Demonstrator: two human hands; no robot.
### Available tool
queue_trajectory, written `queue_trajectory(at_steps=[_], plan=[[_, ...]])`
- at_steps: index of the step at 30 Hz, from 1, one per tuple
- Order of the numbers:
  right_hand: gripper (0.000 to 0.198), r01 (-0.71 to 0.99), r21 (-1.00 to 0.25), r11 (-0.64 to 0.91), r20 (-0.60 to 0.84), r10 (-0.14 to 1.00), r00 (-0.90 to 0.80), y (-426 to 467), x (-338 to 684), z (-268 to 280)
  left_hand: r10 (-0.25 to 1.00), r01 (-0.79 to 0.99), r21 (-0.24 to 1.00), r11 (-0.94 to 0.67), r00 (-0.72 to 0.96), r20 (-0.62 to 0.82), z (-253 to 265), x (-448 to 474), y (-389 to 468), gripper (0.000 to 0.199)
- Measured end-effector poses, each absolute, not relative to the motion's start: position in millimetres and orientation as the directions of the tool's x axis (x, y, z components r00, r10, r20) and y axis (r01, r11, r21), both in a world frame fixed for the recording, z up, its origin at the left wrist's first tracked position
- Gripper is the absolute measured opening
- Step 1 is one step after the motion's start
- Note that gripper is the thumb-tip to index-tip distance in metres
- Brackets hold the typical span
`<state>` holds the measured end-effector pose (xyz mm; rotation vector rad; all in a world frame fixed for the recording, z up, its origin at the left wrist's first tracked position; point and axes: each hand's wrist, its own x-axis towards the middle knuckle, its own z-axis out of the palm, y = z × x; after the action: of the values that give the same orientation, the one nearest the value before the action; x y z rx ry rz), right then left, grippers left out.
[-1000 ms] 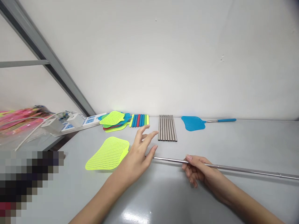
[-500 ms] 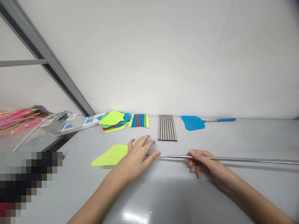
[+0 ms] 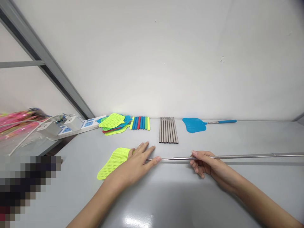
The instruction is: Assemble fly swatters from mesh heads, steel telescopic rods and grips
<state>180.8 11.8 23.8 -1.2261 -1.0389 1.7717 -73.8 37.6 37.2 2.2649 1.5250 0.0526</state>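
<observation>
A yellow-green fly swatter head (image 3: 115, 161) lies at the left end of a long extended telescopic metal rod (image 3: 247, 156), which runs out of view on the right. My left hand (image 3: 136, 163) rests over the neck of this swatter, fingers spread, hiding where head and rod meet. My right hand (image 3: 205, 163) pinches the rod between thumb and fingers, its other fingers loosely curled below. Behind my hands a row of short metal tubes (image 3: 168, 130) stands out on the grey table. Left of them lie coloured handle grips (image 3: 140, 123) side by side.
Loose swatter heads (image 3: 112, 122) are stacked at the back left, beside a white power strip (image 3: 89, 123) with plugged-in adapters. A blue fly swatter (image 3: 194, 125) with a blue grip lies along the wall. Bagged pink items (image 3: 21, 122) sit far left.
The yellow-green head has turned, its far tip now lower and nearer to me. The rod's right part sits slightly higher. My left hand has settled a little lower over the neck.
</observation>
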Motion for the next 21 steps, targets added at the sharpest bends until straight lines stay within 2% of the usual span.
queue_trajectory(at_steps=[6,13,18,21], plan=[[0.03,-0.219,-0.9,-0.376,-0.334,0.92,-0.206,15,189,21,0.869,0.854,0.301,-0.425,0.477,-0.128,36,-75,42,0.048],[0.025,-0.262,-0.899,-0.351,-0.315,0.934,-0.169,18,195,20,0.921,0.916,0.182,-0.356,0.377,-0.095,31,-76,50,0.044],[0.022,-0.37,-0.857,-0.359,-0.325,0.933,-0.152,18,192,18,0.911,0.907,0.099,-0.409,0.4,0.097,32,-73,52,0.035],[0.025,-0.347,-0.852,-0.391,-0.303,0.91,-0.283,15,188,19,0.89,0.9,0.065,-0.432,0.414,0.189,35,-70,51,0.033]])
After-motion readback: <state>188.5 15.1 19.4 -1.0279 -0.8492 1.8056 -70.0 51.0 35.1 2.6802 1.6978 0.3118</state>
